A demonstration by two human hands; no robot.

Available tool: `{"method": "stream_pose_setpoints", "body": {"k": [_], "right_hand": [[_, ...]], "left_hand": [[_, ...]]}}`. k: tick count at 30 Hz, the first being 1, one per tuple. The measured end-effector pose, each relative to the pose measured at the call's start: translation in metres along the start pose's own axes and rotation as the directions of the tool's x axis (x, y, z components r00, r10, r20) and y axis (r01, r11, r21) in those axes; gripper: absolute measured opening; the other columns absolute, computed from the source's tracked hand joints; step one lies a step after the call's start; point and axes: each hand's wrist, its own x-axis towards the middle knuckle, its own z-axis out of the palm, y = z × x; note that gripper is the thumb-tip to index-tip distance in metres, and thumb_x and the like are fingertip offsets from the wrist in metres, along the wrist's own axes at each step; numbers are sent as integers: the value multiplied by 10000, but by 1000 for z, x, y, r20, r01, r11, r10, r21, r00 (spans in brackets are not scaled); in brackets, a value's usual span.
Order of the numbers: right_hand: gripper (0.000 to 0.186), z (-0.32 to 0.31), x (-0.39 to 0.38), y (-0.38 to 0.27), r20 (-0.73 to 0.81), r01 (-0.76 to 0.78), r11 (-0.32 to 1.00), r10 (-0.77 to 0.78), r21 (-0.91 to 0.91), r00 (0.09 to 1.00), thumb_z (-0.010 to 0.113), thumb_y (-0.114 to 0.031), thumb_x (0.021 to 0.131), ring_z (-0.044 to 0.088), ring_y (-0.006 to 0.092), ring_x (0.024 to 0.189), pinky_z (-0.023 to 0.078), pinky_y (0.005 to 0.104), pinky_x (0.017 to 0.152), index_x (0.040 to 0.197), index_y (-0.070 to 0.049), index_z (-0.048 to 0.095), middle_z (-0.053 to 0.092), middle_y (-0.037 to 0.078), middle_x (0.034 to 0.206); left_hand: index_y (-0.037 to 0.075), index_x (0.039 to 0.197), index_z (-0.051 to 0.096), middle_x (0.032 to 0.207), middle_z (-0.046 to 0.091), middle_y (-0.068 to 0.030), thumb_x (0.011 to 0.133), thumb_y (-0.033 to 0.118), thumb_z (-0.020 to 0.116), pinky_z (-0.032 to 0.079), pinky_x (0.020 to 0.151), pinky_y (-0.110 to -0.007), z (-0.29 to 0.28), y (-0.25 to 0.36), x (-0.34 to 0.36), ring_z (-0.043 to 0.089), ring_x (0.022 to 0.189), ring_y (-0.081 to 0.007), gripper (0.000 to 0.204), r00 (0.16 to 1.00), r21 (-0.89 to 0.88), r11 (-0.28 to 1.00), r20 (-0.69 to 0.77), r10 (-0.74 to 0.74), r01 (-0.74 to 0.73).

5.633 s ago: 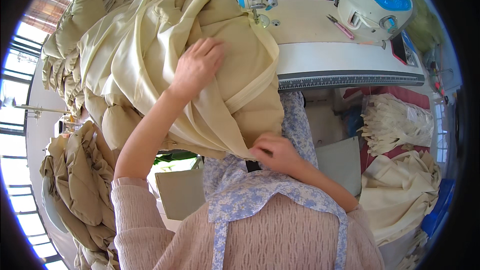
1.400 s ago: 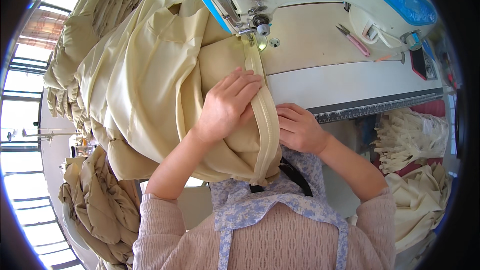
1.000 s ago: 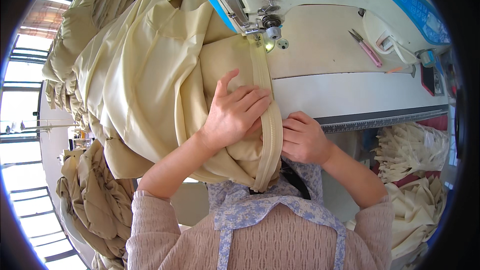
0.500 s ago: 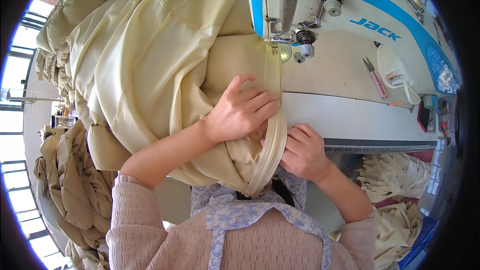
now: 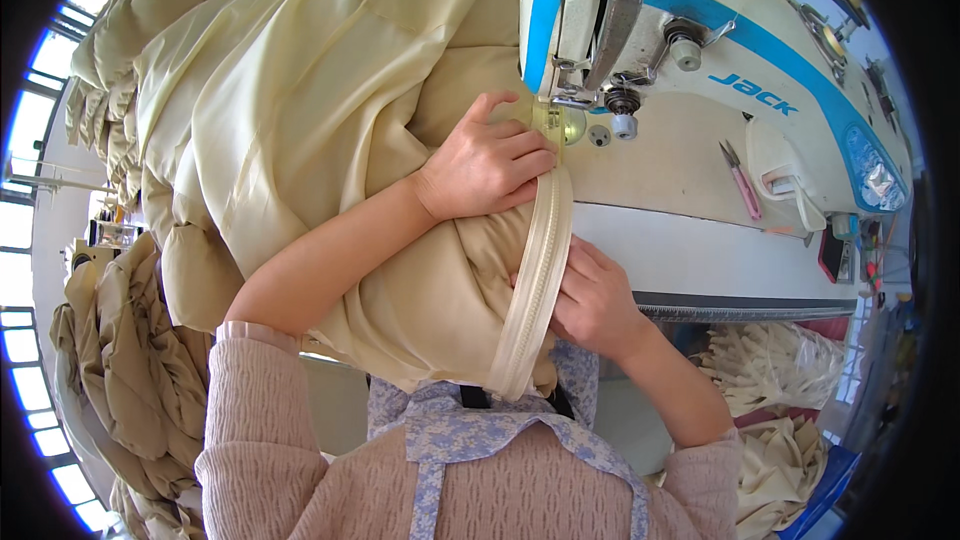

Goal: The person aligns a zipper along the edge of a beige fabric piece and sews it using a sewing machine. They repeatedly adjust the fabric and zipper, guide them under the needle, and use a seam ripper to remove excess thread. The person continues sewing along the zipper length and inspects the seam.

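Note:
My left hand (image 5: 488, 165) lies over a cream fabric piece (image 5: 270, 140), its index finger raised and the others curled onto the pale zipper tape (image 5: 532, 300) just below the sewing machine's presser foot (image 5: 548, 120). The tape runs from the needle area of the white-and-blue machine (image 5: 770, 60) down over the front edge in a curve. My right hand (image 5: 600, 295) grips the cloth's edge right of the tape, its fingertips partly hidden behind it. The bunched fabric covers the left of the worktop.
Pink thread snips (image 5: 742, 180) lie on the machine bed (image 5: 660, 160). A dark ruler strip (image 5: 740, 307) borders the table's front. Bagged pale strips (image 5: 760, 365) and folded cloth (image 5: 775, 480) are lower right; beige padded pieces (image 5: 135, 360) are piled at the left.
Since the earliest frame, the zipper tape has been laid straighter along the cloth's right edge and both hands have come onto it. In the last half second my left hand moved up toward the presser foot.

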Motion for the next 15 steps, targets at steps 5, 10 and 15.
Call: {"method": "stream_pose_setpoints", "body": {"k": [5,10,15], "right_hand": [[320,4,-26,-23,-36,103,965,-97,239,995,660,-146,744,672,302,1117,559,423,1043,1032,-32,745,698,91,1157],[317,9,-32,-33,-77,-55,948,84,314,994,743,-121,755,708,243,1059,592,359,924,1066,-61,741,740,54,1079],[299,4,-29,-31,-35,-47,939,63,341,997,760,-147,760,712,233,1012,590,336,871,1049,-73,735,746,47,1058]], "left_hand": [[92,924,634,1004,665,-32,763,119,675,493,1036,-425,-12,59,-14,686,1004,-216,168,999,81,996,-24,40,-38],[42,1105,687,1203,720,-65,774,51,715,526,970,-403,-31,62,-22,693,1071,-273,333,963,-305,917,0,-269,256],[81,1096,693,1108,755,-37,801,65,734,489,996,-426,-36,50,-10,712,1035,-232,299,922,-322,874,-9,-388,365]]}}
